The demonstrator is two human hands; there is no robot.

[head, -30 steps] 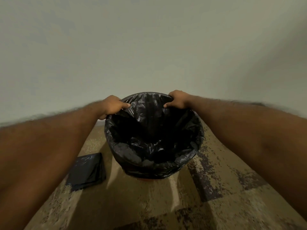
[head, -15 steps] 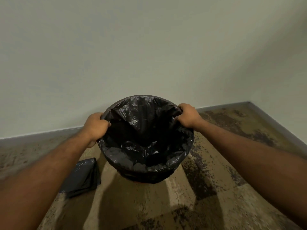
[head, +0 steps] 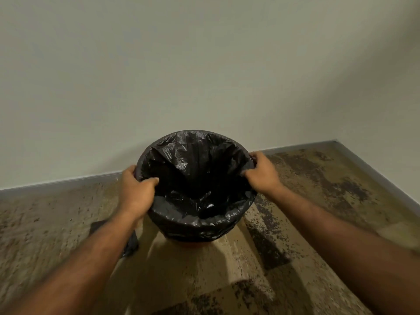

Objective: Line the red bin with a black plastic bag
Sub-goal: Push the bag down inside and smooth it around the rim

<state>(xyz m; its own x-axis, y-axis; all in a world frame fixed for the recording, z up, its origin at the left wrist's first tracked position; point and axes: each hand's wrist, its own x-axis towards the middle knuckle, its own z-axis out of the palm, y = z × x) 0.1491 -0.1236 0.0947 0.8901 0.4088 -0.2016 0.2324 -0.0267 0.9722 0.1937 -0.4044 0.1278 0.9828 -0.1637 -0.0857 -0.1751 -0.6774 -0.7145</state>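
A black plastic bag [head: 197, 173] fills the round bin and is folded out over its rim, hiding nearly all of it. Only a thin strip of the red bin [head: 193, 243] shows at the bottom front. My left hand [head: 136, 192] grips the bag at the rim's left side, thumb inside the opening. My right hand [head: 261, 173] pinches the bag at the rim's right side. The bin stands on the floor close to the wall.
A folded pile of black bags [head: 130, 243] lies on the floor to the left of the bin, mostly hidden by my left forearm. A pale wall with a grey skirting [head: 68, 181] runs behind, and a corner lies at the right. Mottled brown carpet covers the floor.
Both hands have slid from the far edge of the rim round to its left and right sides, still holding the bag. The view has pulled back and tilted down.
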